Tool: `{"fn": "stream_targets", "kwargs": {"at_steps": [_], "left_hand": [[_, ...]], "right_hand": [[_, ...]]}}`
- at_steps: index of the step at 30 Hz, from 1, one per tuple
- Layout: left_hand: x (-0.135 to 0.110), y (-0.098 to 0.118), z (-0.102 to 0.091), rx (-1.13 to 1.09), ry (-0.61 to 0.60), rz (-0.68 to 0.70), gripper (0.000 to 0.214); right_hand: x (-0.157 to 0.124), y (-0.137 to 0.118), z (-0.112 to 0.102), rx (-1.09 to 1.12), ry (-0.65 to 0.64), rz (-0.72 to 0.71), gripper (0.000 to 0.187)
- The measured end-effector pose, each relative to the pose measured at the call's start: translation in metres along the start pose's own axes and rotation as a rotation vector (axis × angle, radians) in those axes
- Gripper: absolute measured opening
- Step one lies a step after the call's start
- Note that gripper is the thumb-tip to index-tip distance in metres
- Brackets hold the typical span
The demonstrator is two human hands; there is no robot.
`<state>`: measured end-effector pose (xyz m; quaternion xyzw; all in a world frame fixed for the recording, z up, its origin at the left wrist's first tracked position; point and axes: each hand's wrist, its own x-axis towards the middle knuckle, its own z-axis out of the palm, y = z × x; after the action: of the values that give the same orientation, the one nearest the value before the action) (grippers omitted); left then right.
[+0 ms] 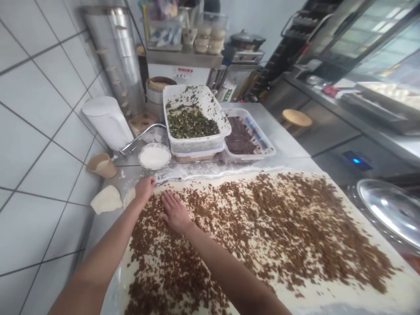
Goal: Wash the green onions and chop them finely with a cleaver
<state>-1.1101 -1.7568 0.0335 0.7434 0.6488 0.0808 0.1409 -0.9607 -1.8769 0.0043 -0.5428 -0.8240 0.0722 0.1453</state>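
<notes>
A wide sheet of pale dough [331, 288] covers the steel table, strewn with brown crumbly filling [282, 218]. My right hand [174, 210] lies flat on the filling near the sheet's far left part, fingers stretched out. My left hand [144, 188] rests at the dough's far left corner, fingers curled down onto its edge; whether it grips the edge is unclear.
Behind the dough stand a white tub of green chopped filling [192, 120], a tray of dark paste [243, 138], a bowl of flour [154, 156] and a paper cup [102, 165]. A dough lump [105, 199] lies left. A metal lid [390, 210] sits at right.
</notes>
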Motion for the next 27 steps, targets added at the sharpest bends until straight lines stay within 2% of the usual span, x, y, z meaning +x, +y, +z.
{"fn": "stream_targets", "kwargs": {"at_steps": [2,4,7,10,12,13,14,16,18,20,22,24,26,27], "left_hand": [[-0.002,0.02,0.0,-0.061,0.001,0.064,0.022],[-0.005,0.043,0.003,-0.112,-0.004,0.147,0.021],[-0.009,0.079,0.011,-0.156,-0.036,0.233,0.018],[-0.011,0.105,0.021,-0.167,-0.113,0.261,0.019],[-0.013,0.117,0.026,-0.151,-0.137,0.29,0.025],[-0.015,0.12,0.027,-0.14,-0.136,0.315,0.027],[-0.016,0.123,0.028,-0.129,-0.131,0.347,0.027],[-0.021,0.126,0.028,-0.114,-0.122,0.418,0.022],[-0.027,0.126,0.026,-0.11,-0.107,0.457,0.018],[-0.034,0.124,0.021,-0.114,-0.07,0.437,0.015],[-0.043,0.119,0.015,-0.127,-0.025,0.406,0.02],[-0.055,0.111,0.008,-0.148,0.004,0.404,0.029],[-0.071,0.096,0.0,-0.169,0.009,0.415,0.034],[-0.081,0.087,-0.003,-0.18,0.008,0.41,0.035]], "right_hand": [[0.0,0.002,-0.004,-0.007,-0.012,-0.029,0.063],[-0.006,0.021,-0.011,-0.039,-0.007,0.029,0.061],[-0.025,0.067,-0.024,-0.106,-0.005,0.162,0.058],[-0.052,0.113,-0.035,-0.179,0.008,0.358,0.056],[-0.068,0.126,-0.038,-0.213,0.025,0.494,0.056],[-0.073,0.126,-0.038,-0.219,0.027,0.535,0.057],[-0.076,0.119,-0.036,-0.214,0.021,0.548,0.058],[-0.076,0.091,-0.03,-0.175,-0.005,0.5,0.063],[-0.073,0.047,-0.02,-0.11,-0.023,0.407,0.067],[-0.072,0.001,-0.011,-0.038,-0.026,0.295,0.07],[-0.074,-0.035,-0.004,0.025,-0.044,0.135,0.072],[-0.08,-0.05,-0.003,0.058,-0.074,-0.024,0.072],[-0.09,-0.038,-0.008,0.046,-0.093,-0.071,0.07],[-0.097,-0.024,-0.013,0.024,-0.092,-0.033,0.069]]}}
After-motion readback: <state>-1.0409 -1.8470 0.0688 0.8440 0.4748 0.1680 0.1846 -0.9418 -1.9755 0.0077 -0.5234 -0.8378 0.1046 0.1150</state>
